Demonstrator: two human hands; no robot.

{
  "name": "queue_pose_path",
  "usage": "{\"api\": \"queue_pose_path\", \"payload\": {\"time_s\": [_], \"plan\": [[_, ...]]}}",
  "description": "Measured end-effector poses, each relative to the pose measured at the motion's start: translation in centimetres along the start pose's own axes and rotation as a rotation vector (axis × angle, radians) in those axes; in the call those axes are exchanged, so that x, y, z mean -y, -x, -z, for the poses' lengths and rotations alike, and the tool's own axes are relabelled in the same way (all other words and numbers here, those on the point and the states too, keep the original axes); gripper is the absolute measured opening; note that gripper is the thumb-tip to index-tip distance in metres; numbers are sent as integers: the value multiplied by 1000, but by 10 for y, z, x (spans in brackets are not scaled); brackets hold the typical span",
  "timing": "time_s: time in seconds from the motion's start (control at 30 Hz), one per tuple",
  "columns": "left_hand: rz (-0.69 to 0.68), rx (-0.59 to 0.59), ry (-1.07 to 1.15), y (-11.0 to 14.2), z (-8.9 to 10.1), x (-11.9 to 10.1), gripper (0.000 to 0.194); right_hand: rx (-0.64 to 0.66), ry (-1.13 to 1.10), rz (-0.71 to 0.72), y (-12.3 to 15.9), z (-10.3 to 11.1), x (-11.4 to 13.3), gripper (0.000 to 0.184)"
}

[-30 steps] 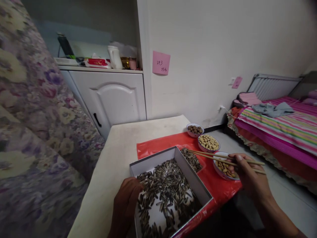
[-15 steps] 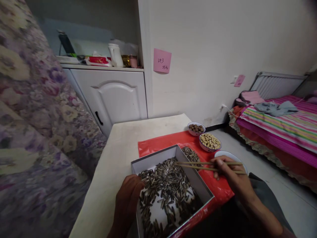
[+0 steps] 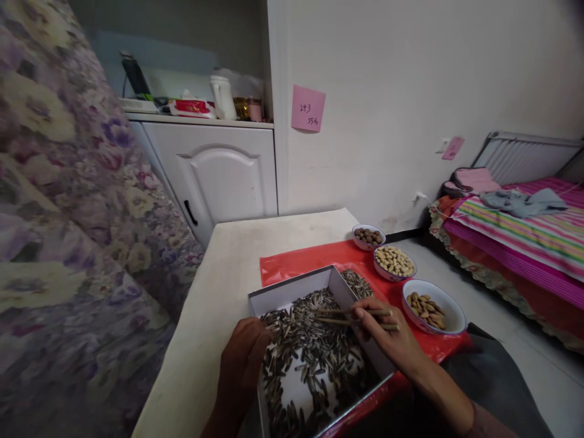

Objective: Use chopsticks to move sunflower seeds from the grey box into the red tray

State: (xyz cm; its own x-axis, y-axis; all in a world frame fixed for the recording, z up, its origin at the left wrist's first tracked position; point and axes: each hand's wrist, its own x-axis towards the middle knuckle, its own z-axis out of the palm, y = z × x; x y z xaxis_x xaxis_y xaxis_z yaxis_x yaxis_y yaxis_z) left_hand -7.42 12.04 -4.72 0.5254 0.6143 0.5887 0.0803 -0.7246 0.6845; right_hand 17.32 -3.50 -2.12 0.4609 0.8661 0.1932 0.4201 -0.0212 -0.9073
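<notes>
**Chopsticks [image 3: 337, 321] among the striped seeds [image 3: 314, 331], plenty left in the box [image 3: 292, 293]**

The work looks part-way along. A smaller heap of similar seeds [image 3: 356, 282] lies outside, just beyond the box's right wall, while a broad, uneven layer covers much of the box floor, with white patches showing through. If seeds are being picked from one lot to the other, much of that seems left; which way they go cannot be told from this moment. The box rests on the worktop [image 3: 255, 240], partly over a red plastic sheet [image 3: 292, 261].

The right hand [image 3: 381, 331] has its fingers clamped on the chopsticks, whose tips reach down to the seeds; whether they pinch one is too small to tell. The left hand [image 3: 246, 350] is curled at the box's left wall; I cannot tell whether its fingers grip anything.

Counted: two hands, two chopsticks, one box, one outside heap and three bowls, namely the round-nut bowl [image 3: 365, 246], the peanut bowl [image 3: 387, 276] and the almond bowl [image 3: 449, 307]. The seeds are too many and too crowded to count
</notes>
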Motion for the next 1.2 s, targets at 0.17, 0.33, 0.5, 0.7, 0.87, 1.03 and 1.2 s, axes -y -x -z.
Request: {"api": "queue_pose_path", "payload": {"time_s": [0.17,0.33,0.5,0.7,0.87,1.03,1.2], "plan": [[18,-2,1,-1,0,-2,28,-6,13,0,-1,-2,0,33],[10,-16,-1,-1,0,-3,28,-33,9,-13,3,3,1,32],[1,-8,-14,-2,0,-4,29,-63,-137,-47,7,12,-2,32],[-17,-5,-19,-1,0,1,29,-209,-346,-68,11,41,-4,30],[-22,-16,-40,-2,0,3,28,-430,-419,-72,20,88,-9,28],[-34,-25,-54,-4,1,4,27,-525,-346,-113,27,114,-29,29],[-51,-22,-65,-4,2,6,28,-530,-289,-102,25,107,-32,32]]}}
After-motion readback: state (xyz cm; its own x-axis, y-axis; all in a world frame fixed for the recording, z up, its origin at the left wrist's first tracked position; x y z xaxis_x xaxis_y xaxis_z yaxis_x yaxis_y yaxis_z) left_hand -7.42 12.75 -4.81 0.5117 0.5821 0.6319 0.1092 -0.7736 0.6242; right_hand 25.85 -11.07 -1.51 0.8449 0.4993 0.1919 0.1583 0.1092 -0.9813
